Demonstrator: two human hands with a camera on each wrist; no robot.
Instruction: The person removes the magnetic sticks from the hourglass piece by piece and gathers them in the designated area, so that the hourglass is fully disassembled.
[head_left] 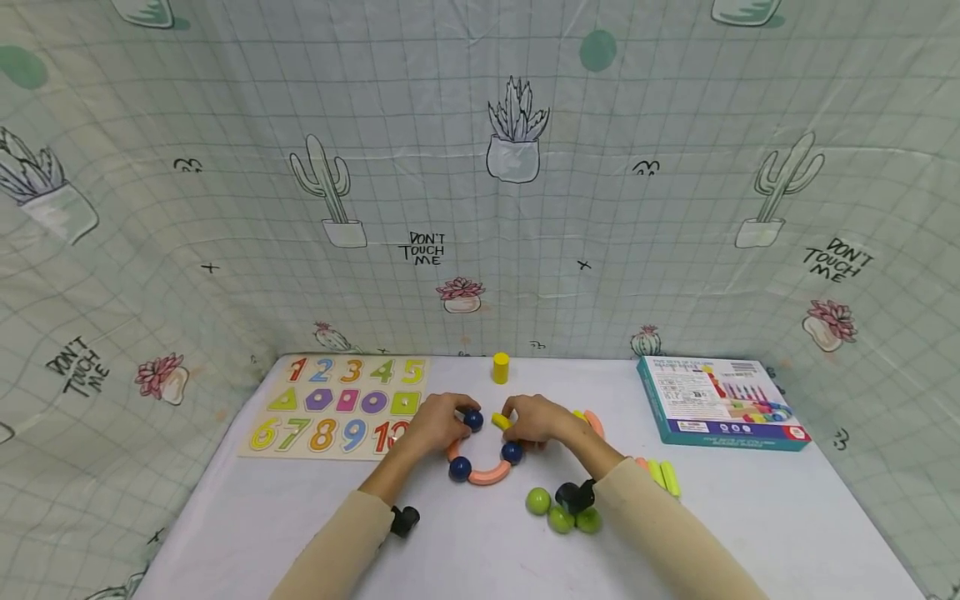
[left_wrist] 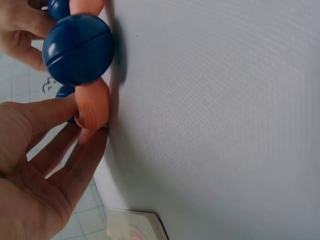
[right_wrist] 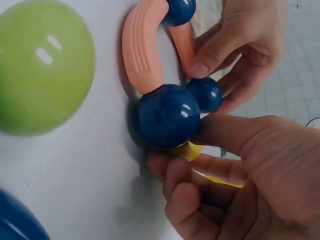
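On the white table, navy blue balls point(head_left: 460, 469) and curved orange bars point(head_left: 489, 475) are joined into a partial ring. My left hand point(head_left: 437, 422) pinches one orange bar point(left_wrist: 93, 105) on the ring's left side, thumb on one face and fingers on the other. A blue ball point(right_wrist: 204, 95) sits at its far end. At the ring's right end, my right hand point(head_left: 536, 418) holds a yellow piece point(head_left: 501, 421) between thumb and fingers, right by another blue ball point(right_wrist: 168, 116). That ball partly hides the yellow piece in the right wrist view.
A number-and-shape board point(head_left: 337, 408) lies at the left, and a yellow cylinder point(head_left: 500, 367) stands behind the hands. Green balls point(head_left: 561, 520) sit in front of the right forearm, lime sticks point(head_left: 663, 477) beyond it. A teal-edged box point(head_left: 723, 404) lies at the right.
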